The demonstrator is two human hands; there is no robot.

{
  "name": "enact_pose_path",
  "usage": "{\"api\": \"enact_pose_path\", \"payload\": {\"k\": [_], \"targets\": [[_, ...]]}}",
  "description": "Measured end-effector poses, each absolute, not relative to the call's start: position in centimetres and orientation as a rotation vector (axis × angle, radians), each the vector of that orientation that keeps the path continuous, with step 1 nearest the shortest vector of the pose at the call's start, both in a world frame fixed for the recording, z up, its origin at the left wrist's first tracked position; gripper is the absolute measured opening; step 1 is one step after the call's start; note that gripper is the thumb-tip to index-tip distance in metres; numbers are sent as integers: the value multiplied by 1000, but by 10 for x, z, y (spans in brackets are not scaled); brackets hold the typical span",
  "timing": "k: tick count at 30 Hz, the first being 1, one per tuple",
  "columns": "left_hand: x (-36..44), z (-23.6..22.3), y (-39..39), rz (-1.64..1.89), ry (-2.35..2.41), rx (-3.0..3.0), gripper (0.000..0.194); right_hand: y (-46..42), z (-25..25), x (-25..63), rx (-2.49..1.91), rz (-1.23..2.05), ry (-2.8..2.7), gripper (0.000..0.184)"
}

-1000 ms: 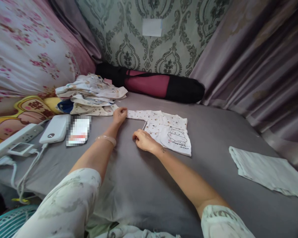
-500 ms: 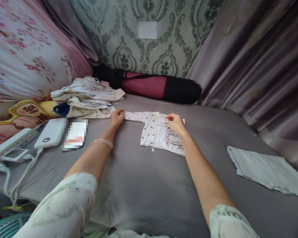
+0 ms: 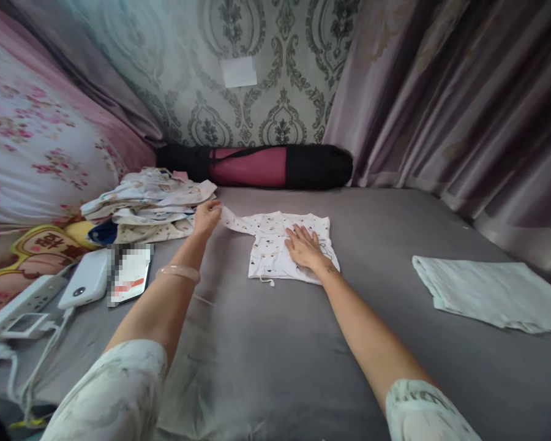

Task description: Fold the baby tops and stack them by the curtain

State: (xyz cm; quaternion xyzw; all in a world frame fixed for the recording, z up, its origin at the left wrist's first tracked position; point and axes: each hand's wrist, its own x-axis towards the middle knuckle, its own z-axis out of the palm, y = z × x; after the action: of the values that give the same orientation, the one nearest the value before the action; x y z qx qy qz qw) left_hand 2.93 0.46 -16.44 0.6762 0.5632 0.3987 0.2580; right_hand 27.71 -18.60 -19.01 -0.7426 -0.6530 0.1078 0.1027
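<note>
Patterned grey wallpaper (image 3: 282,116) beside 1 mauve curtain (image 3: 395,110).

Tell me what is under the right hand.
The right hand lies on a small white patterned shirt. Part of a black line drawing on the fabric shows beside the hand; whatever print the palm, fingers and wrist cover cannot be seen.

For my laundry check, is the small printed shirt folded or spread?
Partly spread: the shirt lies flat under the right hand, one sleeve stretched to the left hand.
</note>
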Motion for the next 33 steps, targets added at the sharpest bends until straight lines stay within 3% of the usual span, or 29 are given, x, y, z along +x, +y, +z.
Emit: {"api": "enact_pose_path", "payload": {"k": [9,18,22,28,33], "targets": [[101,-114,-20,1088,1268,2045,49,-181,-182,289,-2010,249,-1639,42],[164,-122,-69,943,965,2176,38,-170,-173,304,-1540,1040,-752,42],[167,-132,-74,790,708,2018,52,-166,-176,308,-1316,1212,-458,41],[137,-164,-34,1044,1137,1858,44,-166,-179,310,-1177,1233,-333,34],[112,-186,-23,924,1289,2088,47,-167,-177,308,-1229,1216,-442,14]]}}
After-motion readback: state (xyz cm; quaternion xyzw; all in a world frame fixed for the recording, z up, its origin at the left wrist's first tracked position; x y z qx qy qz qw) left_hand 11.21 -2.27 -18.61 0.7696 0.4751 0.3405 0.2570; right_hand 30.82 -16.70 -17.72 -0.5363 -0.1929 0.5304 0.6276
